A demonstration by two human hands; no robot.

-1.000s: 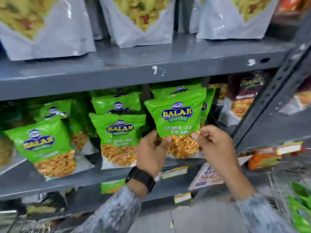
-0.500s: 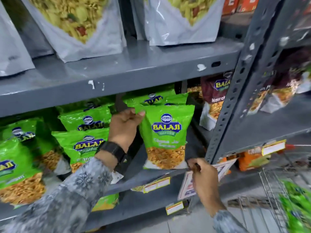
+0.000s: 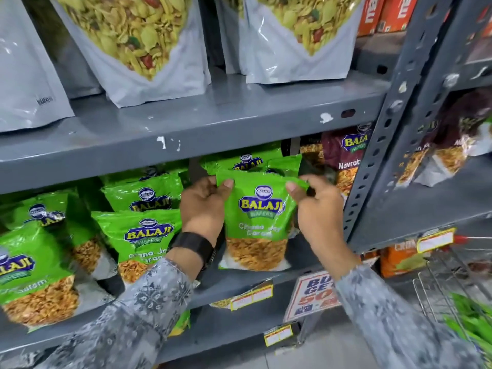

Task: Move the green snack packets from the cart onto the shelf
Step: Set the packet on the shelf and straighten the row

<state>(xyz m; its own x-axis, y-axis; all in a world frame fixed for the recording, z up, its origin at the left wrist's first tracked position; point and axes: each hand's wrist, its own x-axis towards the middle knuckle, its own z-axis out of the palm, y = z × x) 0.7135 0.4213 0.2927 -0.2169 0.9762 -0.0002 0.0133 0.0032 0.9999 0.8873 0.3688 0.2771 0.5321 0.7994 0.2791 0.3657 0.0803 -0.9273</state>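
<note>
A green snack packet (image 3: 255, 222) stands upright on the grey shelf (image 3: 290, 275), in front of more green packets. My left hand (image 3: 203, 206) pinches its top left corner. My right hand (image 3: 316, 209) pinches its top right corner. Other green packets (image 3: 143, 235) stand in rows to the left on the same shelf. More green packets (image 3: 471, 323) lie in the wire cart (image 3: 436, 291) at the lower right.
Large white snack bags (image 3: 149, 49) fill the shelf above. Maroon packets (image 3: 343, 155) stand right of the green ones. A slotted grey upright post (image 3: 386, 145) borders the bay. Price tags (image 3: 253, 296) and a promo card (image 3: 314, 294) hang on the shelf edge.
My right hand rose from the promo card at the shelf edge to the packet's top right corner. My left hand stays at the top left corner. The view shifted left.
</note>
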